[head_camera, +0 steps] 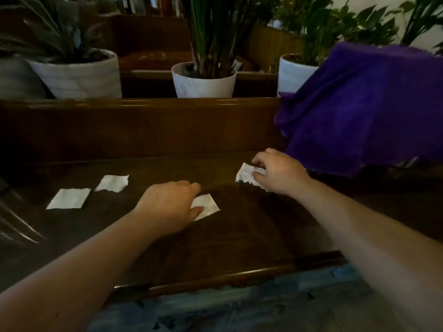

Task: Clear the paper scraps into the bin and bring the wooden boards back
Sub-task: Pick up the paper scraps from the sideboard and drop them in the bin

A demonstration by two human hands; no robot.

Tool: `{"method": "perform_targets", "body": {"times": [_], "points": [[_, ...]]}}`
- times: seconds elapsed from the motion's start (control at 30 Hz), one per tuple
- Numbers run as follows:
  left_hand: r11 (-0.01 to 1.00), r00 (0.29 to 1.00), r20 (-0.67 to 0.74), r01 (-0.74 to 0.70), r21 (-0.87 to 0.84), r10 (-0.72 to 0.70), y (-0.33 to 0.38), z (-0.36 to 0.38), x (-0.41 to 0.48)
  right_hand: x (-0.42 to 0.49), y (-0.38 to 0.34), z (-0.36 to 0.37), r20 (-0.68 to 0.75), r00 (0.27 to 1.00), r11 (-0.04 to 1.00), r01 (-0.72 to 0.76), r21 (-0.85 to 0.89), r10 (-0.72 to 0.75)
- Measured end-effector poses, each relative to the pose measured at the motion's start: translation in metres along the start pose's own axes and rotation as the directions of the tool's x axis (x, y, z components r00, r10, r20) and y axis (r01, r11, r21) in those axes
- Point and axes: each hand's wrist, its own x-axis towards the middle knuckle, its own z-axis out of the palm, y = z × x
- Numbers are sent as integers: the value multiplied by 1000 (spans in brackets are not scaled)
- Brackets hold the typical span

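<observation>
You are at the first step, gathering paper scraps off the dark wooden counter (239, 236); no bin and no wooden boards show in this view, so both are yet to be found.

Starting at the counter's left edge, two flat scraps lie untouched: the near left scrap (69, 199) and, just beyond it toward the back rail, the far left scrap (112, 183). They sit close together, well apart from either hand.

Near the middle, your left hand (167, 207) lies palm-down with the wrist low, thumb and forefinger pressed on the near edge of the middle scrap (207, 205). The grip is narrow and touching the paper, but the scrap lies flat on the wood (I judge it pinned, not lifted).

Toward the right, your right hand (278, 172) arches over the crumpled right scrap (247, 177), fingers curled and closing on it; its left corner stands raised off the wood, so the pinch looks taken. A purple cloth (364, 109) drapes over the back rail just beyond this hand.

Next you need to close both pinches, lift, then sweep left for the remaining two. Thin paper on polished wood may need a fingertip slid under one edge.
</observation>
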Motion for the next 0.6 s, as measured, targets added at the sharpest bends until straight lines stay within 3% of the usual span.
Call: {"method": "perform_targets", "body": {"times": [0.17,0.47,0.6], "points": [[995,989,143,35,98,-49,0,14,7,18,15,5,35,998,999,47,15,-47],[997,999,-48,-9,70,12,2,25,5,35,37,16,287,945,986,139,92,-160],[1000,990,-143,-6,30,10,-1,18,2,43,37,16,314,927,978,187,89,-206]]}}
